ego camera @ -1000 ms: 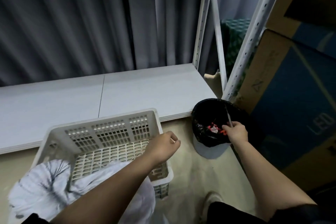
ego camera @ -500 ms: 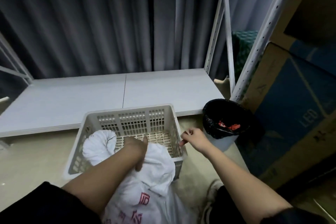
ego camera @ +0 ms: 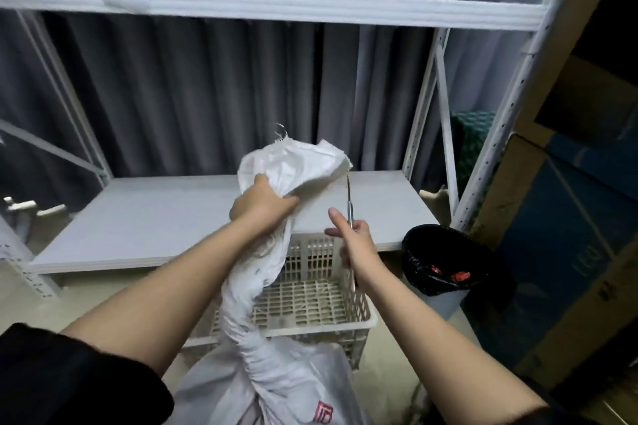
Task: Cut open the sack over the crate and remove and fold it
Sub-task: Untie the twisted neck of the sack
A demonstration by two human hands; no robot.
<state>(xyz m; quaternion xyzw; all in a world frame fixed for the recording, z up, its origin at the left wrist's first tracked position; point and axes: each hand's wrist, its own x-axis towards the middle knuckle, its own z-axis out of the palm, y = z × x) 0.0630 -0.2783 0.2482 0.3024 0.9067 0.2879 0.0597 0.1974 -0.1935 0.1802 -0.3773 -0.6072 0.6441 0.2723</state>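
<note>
A white woven sack (ego camera: pixel 276 373) with red print stands at the near edge, its twisted neck stretched upward. My left hand (ego camera: pixel 260 205) grips the neck just below its flared top, held above the cream slatted crate (ego camera: pixel 310 307) on the floor. My right hand (ego camera: pixel 352 241) holds a pair of slim metal scissors (ego camera: pixel 349 203), blades closed and pointing up, just right of the sack's top. The thumb sticks out toward the sack. The crate's inside looks bare.
A low white shelf board (ego camera: pixel 172 217) runs behind the crate, an upper shelf (ego camera: pixel 276 7) with small items above. A bin with a black liner (ego camera: pixel 442 262) stands right of the crate. Large cardboard boxes (ego camera: pixel 569 235) fill the right side. Grey curtain behind.
My left hand has lifted the sack's neck up out of the crate. My right hand rose from the crate's rim, with scissors now showing upright. The view tilted upward.
</note>
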